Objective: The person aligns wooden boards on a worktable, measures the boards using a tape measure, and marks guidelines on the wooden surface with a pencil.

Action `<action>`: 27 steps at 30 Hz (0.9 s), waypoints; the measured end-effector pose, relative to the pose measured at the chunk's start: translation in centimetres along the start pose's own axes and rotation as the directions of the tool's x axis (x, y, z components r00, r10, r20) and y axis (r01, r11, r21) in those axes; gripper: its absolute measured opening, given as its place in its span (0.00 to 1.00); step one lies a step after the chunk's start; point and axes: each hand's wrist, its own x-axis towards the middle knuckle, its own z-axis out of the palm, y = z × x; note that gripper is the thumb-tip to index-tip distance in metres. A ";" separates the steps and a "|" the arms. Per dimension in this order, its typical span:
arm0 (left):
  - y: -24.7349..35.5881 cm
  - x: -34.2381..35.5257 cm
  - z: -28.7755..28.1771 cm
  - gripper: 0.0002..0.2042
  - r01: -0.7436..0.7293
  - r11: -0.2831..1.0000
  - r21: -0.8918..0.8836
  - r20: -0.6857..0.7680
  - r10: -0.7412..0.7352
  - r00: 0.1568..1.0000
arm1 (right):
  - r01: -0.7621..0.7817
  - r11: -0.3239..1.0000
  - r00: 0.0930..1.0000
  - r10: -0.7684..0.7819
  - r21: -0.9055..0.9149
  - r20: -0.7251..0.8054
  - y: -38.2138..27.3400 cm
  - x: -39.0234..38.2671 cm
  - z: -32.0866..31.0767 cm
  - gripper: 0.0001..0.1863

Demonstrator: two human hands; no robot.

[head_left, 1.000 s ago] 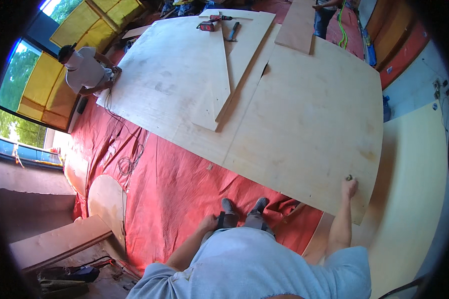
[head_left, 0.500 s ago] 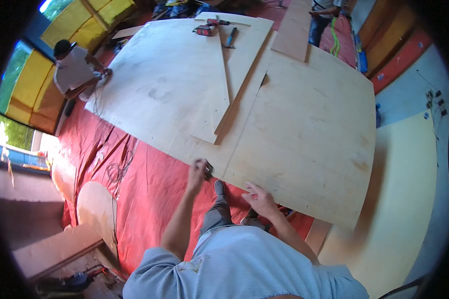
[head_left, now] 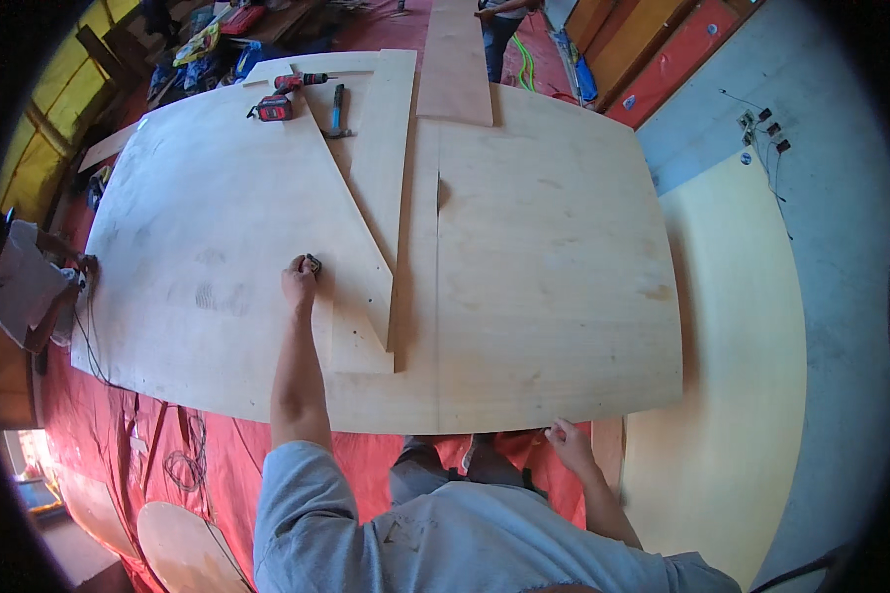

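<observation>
Out over the large pale plywood surface (head_left: 218, 326), my left hand (head_left: 300, 284) is closed around a small dark object (head_left: 312, 264) whose kind is too small to tell. It sits just left of long wooden strips (head_left: 371, 222) joined at an angle, which lie on the plywood. My right hand (head_left: 574, 447) is at the near edge of the plywood, its fingers bent in; whether anything is between them is hidden. A red-and-black cordless drill (head_left: 275, 107) and a blue-handled hammer (head_left: 338, 114) lie at the strips' far end.
A person (head_left: 30, 282) stands at the left edge with hands by a cable; another person (head_left: 504, 30) is at the far side, beside a long board (head_left: 455, 69). A pale sheet (head_left: 732, 346) rests along the right wall. Red sheeting (head_left: 252, 460) and a loose cable (head_left: 183, 469) cover the near floor.
My left hand has moved from the near edge forward and left over the plywood, with the small dark object in it. My right hand's spread fingers have bent in at the edge.
</observation>
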 end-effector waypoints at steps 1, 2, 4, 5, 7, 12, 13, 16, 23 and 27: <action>0.7 -0.1 0.7 0.18 -0.003 0.998 0.070 -0.025 0.005 1.000 | -0.035 0.999 0.999 0.035 0.010 0.015 -0.4 -0.6 0.6 0.23; 0.7 -0.1 0.7 0.18 -0.004 0.990 0.144 -0.059 0.012 0.998 | -0.063 0.998 0.997 0.062 0.023 0.036 -0.8 -1.1 1.1 0.24; 0.8 -0.2 0.9 0.18 -0.025 0.997 0.076 -0.085 0.032 0.996 | -0.074 0.997 0.996 0.073 0.027 0.052 -1.4 -1.2 2.0 0.24; 1.1 -0.5 1.3 0.17 -0.035 0.999 -0.034 -0.100 0.032 0.995 | -0.089 0.996 0.994 0.087 0.028 0.067 -1.5 -1.3 2.4 0.24; 1.4 0.3 1.6 0.16 -0.057 0.988 -0.146 -0.125 0.039 0.991 | -0.024 1.000 1.000 0.024 0.016 0.016 -0.1 -0.6 3.9 0.23; 0.1 1.1 1.7 0.18 0.087 0.952 -0.292 -0.136 -0.131 0.982 | -0.015 0.999 0.995 0.012 0.033 0.103 -0.7 2.3 2.9 0.25; 0.0 1.0 1.7 0.18 0.087 0.953 -0.290 -0.146 -0.134 0.980 | -0.008 0.998 0.999 0.005 0.069 0.032 -0.3 3.3 2.9 0.25; -0.3 -0.4 0.1 0.21 -0.045 0.999 0.014 -0.255 0.047 0.966 | 0.084 0.996 0.987 -0.081 0.017 -0.142 0.8 5.9 2.2 0.25; -1.4 -14.4 -0.3 0.23 -0.112 0.881 0.460 -0.262 0.256 0.931 | -0.188 0.970 0.788 0.055 -0.155 -0.614 10.2 17.1 0.1 0.32; -0.3 -22.0 1.6 0.30 -0.058 0.819 0.571 -0.008 0.076 0.997 | -0.498 0.852 0.735 0.313 -0.164 -0.602 11.1 20.9 -1.4 0.34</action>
